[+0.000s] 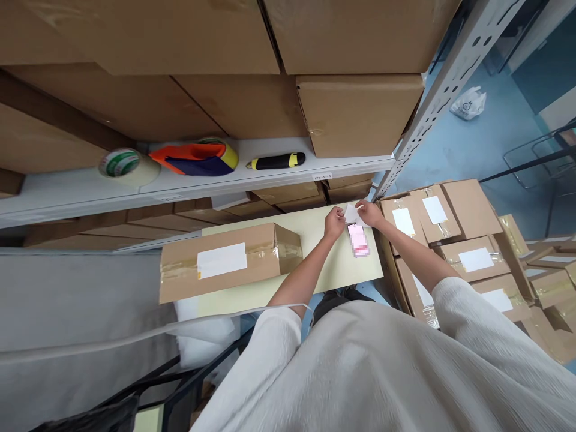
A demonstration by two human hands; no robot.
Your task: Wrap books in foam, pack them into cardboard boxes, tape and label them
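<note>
Between my two hands a small white paper (351,214) is held above the far right part of a pale yellow table (333,264). My left hand (335,222) pinches the paper's left side, fingers closed. At its right side, my right hand (369,213) grips it with bent fingers. Just below the paper lies a phone (359,241) with a lit pink screen, partly blurred. Left of my forearm rests a long taped cardboard box (229,258) with a blank white label (222,261) on top.
A shelf (270,174) above holds a tape roll (128,166), an orange and blue tape dispenser (195,158), a black and yellow cutter (276,161) and cartons (360,114). Labelled boxes (468,258) are stacked at right. A white cable (148,333) crosses at left.
</note>
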